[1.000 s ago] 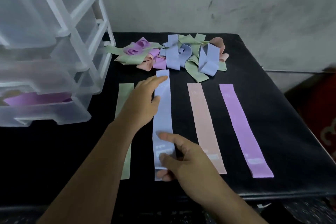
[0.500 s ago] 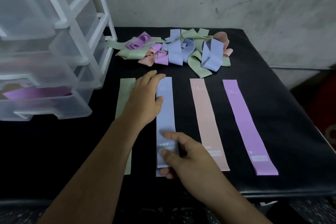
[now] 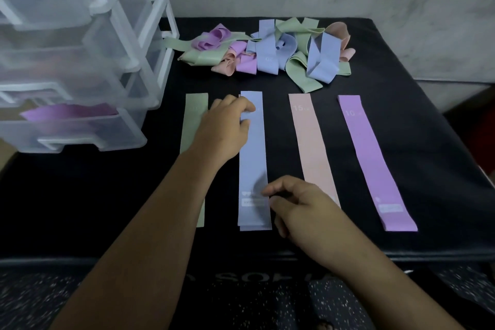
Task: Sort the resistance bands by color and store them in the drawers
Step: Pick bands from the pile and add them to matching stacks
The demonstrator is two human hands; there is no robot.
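Four resistance bands lie flat in a row on the black mat: green (image 3: 193, 126), blue (image 3: 253, 158), pink (image 3: 312, 147) and purple (image 3: 371, 158). My left hand (image 3: 226, 128) pinches the blue band's upper left edge between thumb and forefinger. Loosely curled, my right hand (image 3: 302, 211) rests by the blue band's lower right edge with its fingertips just at the edge and nothing in it. A tangled pile of mixed bands (image 3: 267, 51) lies at the back of the mat. My left forearm covers the middle of the green band.
A clear plastic drawer unit (image 3: 80, 67) stands at the left; its lowest drawer (image 3: 88, 139) is pulled out, with a purple band (image 3: 67, 112) inside. A grey wall rises behind the black mat (image 3: 428, 142). The mat's front edge is near my arms.
My left fingers have curled from flat into a pinch on the blue band's top edge. My right hand has slid off the band's lower end to its right side.
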